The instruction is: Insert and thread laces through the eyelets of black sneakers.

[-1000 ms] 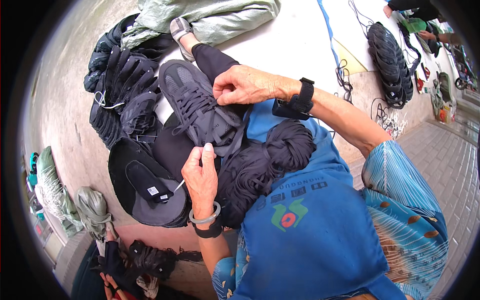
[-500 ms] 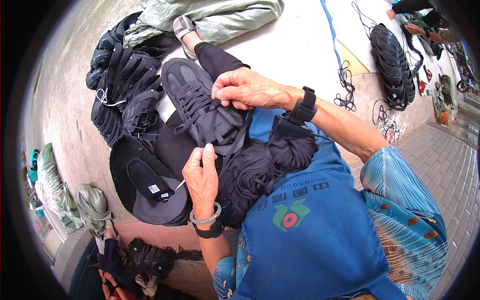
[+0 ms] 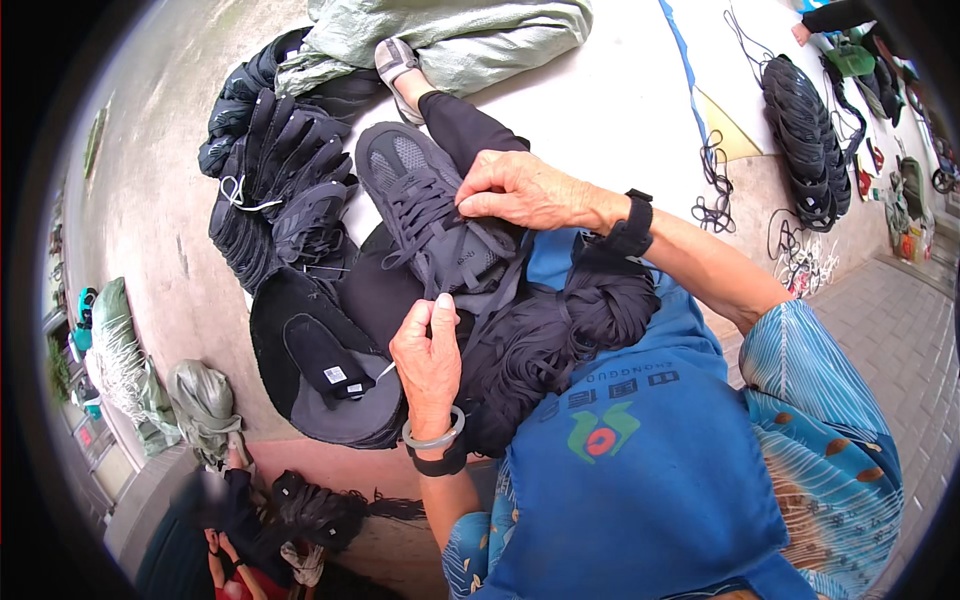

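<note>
A dark grey lace-up shoe upper (image 3: pixel 405 170) rests across my lap, toe pointing away, its laces threaded in crossing rows. My right hand (image 3: pixel 525 192) pinches a dark shoelace (image 3: pixel 440 222) at the right side of the lacing. Nearer to me, my left hand (image 3: pixel 428 355) has thumb and forefinger pressed together on a lace at the ankle end of the upper. A thin white stick (image 3: pixel 385 371) pokes out beside that palm; its other end is hidden. Against my blue apron (image 3: pixel 640 480) lies a thick bundle of dark laces (image 3: pixel 540 325).
Left of my lap sits a black padded piece with a grey insole (image 3: pixel 350 410). Beyond it, shoe uppers (image 3: pixel 275 170) lie stacked, partly tied with white cord. A pale green sack (image 3: pixel 480 40) stands at the back. More uppers (image 3: pixel 800 140) lie right; another person's hands (image 3: pixel 225 550) show lower left.
The whole view has shifted, so everything sits farther right in the picture. Both hands keep their pinch on the laces; the right hand's curled lower fingers show less now.
</note>
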`<state>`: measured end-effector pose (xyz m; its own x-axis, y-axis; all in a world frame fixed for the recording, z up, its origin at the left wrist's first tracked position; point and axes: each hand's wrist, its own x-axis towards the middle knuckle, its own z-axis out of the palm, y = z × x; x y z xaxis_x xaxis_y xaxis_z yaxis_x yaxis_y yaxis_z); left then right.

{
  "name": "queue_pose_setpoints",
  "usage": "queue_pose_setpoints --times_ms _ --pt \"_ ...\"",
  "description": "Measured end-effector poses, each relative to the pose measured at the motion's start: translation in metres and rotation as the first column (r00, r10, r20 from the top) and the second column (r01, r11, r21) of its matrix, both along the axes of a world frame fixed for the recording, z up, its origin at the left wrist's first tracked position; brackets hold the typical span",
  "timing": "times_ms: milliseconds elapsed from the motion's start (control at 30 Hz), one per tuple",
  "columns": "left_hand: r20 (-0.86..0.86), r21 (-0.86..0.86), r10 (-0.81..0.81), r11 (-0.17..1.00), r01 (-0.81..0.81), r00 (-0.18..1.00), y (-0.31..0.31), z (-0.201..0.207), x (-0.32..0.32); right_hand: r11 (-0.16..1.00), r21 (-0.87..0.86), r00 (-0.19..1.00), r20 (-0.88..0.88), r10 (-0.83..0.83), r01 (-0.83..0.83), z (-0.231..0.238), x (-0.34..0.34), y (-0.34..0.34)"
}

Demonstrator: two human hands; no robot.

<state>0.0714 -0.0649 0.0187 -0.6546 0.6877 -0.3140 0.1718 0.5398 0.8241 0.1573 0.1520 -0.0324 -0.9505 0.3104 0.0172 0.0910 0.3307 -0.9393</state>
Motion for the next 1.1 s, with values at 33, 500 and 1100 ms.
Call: queue_pose_setpoints --times_ms 33,500,1100 --pt "0.002 0.008 0.002 1.000 -0.002 1.000 0.001 0.001 0.000 0.999 -0.044 1.000 -0.023 0.011 -0.012 -0.003 -0.001 0.003" --pt "0.227 0.083 -0.021 0.997 0.002 0.974 0.003 0.019 -0.011 0.884 -0.398 0.914 0.400 -0.072 0.245 0.008 -0.008 0.017" --pt "0.406 0.221 -0.145 0.974 0.057 0.902 0.020 0.037 0.043 0.327 -0.943 0.972 0.012 0.236 -0.067 0.029 0.021 -0.061"
